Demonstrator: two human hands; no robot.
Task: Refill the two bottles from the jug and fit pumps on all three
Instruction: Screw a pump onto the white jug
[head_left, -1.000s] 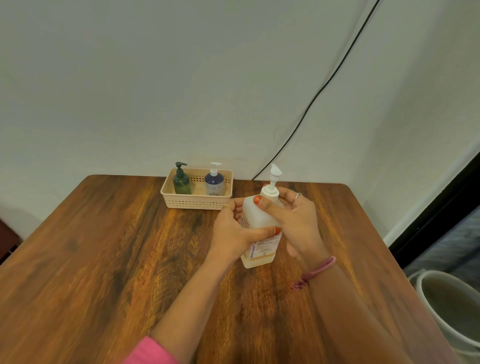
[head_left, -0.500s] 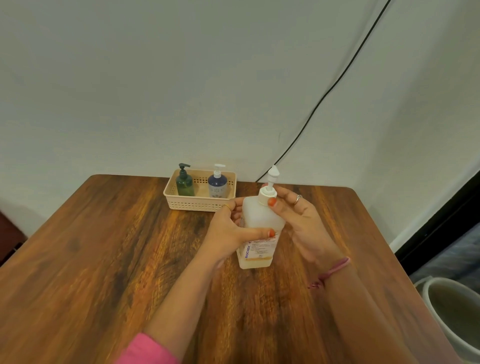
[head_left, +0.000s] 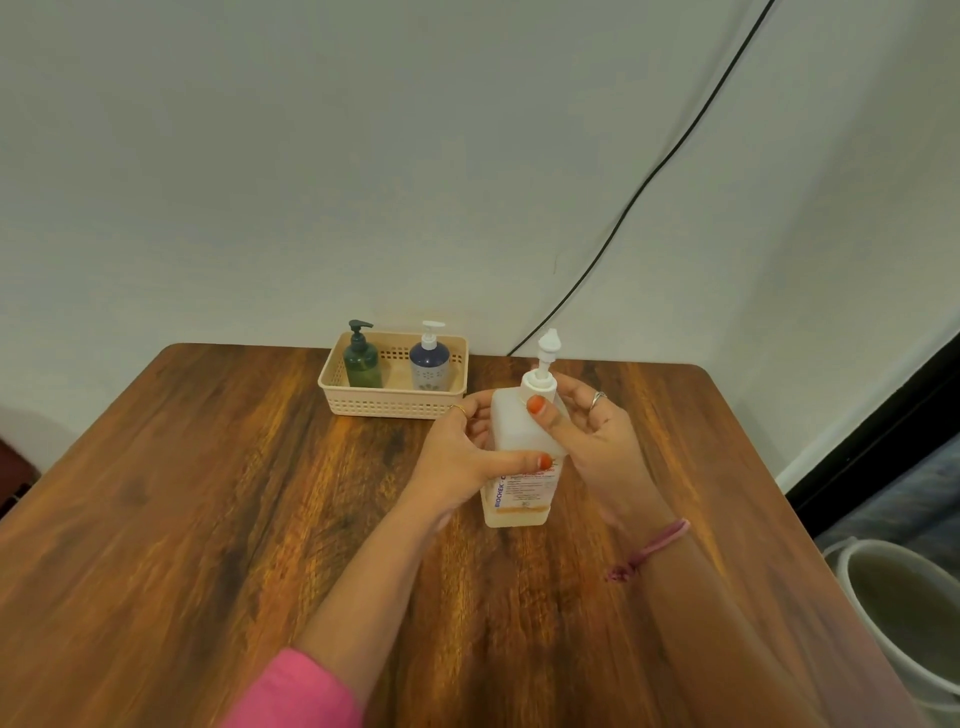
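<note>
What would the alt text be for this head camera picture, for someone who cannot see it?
A person's left hand grips a translucent white plastic jug upright on a brown wooden table while the right hand holds its white pump collar. Behind, a cream plastic basket holds a dark green pump bottle and a blue pump bottle.

A plain home room: wooden table (head_left: 208, 493), bare wall (head_left: 311, 156), bucket (head_left: 904, 623).

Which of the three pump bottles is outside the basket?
The white jug, gripped by both hands on the table; the green bottle and blue bottle stand inside the basket.
</note>
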